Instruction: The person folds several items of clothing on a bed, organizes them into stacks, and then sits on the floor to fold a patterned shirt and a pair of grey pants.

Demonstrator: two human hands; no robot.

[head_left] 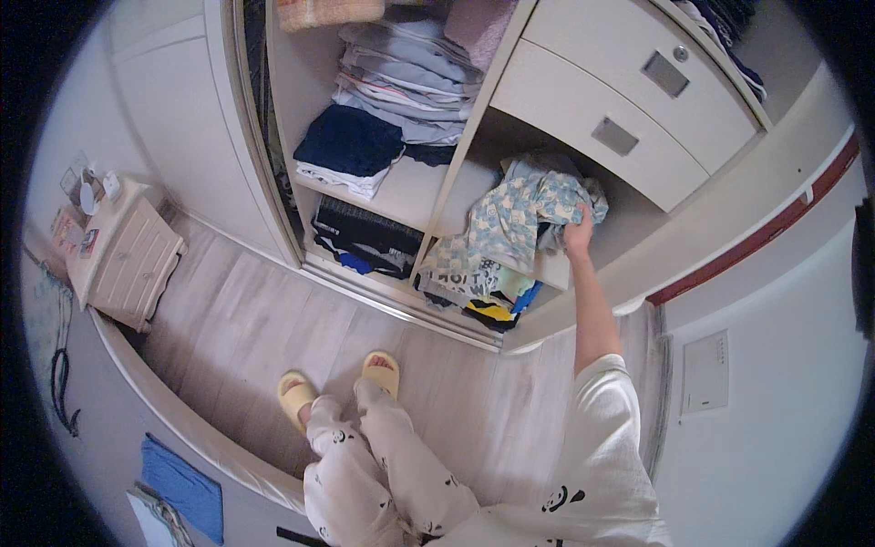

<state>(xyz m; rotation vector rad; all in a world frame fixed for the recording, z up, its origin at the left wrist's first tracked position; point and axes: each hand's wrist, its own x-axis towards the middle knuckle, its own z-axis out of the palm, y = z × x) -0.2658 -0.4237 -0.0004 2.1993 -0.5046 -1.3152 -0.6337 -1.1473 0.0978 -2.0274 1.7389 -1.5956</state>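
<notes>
My right hand reaches into the lower right compartment of the wardrobe. Its fingers are closed on the edge of a garment with a blue and cream pattern. That garment lies crumpled over the shelf and hangs partly past its front edge. Greyish crumpled cloth shows behind and under it. Beneath the hanging part, a pale printed garment droops toward a heap of clothes with a yellow piece. My left hand is out of view.
Folded grey clothes and a navy folded garment sit on the left shelf. Two drawers are above my hand. A small cabinet stands far left, and a bed with a blue folded cloth is at lower left.
</notes>
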